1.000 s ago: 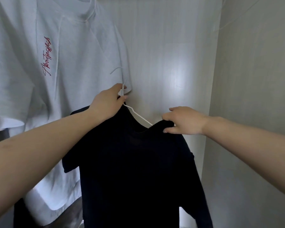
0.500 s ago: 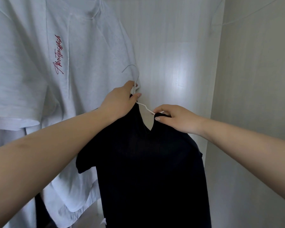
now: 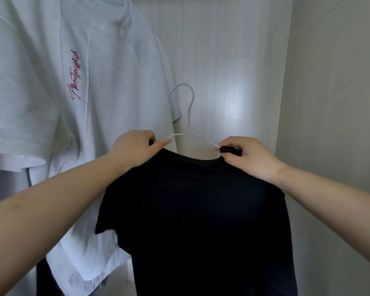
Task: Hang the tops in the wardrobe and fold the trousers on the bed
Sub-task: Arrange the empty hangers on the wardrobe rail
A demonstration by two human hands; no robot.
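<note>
Left hand (image 3: 135, 149) grips black top (image 3: 201, 210) at one shoulder, right hand (image 3: 249, 157) pinches its collar. Top sits on white hanger (image 3: 187, 116), beside hung white tee (image 3: 77, 82).

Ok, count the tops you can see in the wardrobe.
2: a white T-shirt hanging at left, and a black top on a white hanger, held at centre by both hands. More may hang out of view.

Two bare forearms came in from the lower left and lower right of the frame, with no sleeve, watch or ring visible on either. The left hand (image 3: 135, 149) and right hand (image 3: 247, 155) wore no gloves; the fingernails that showed were short and unpainted.
</note>
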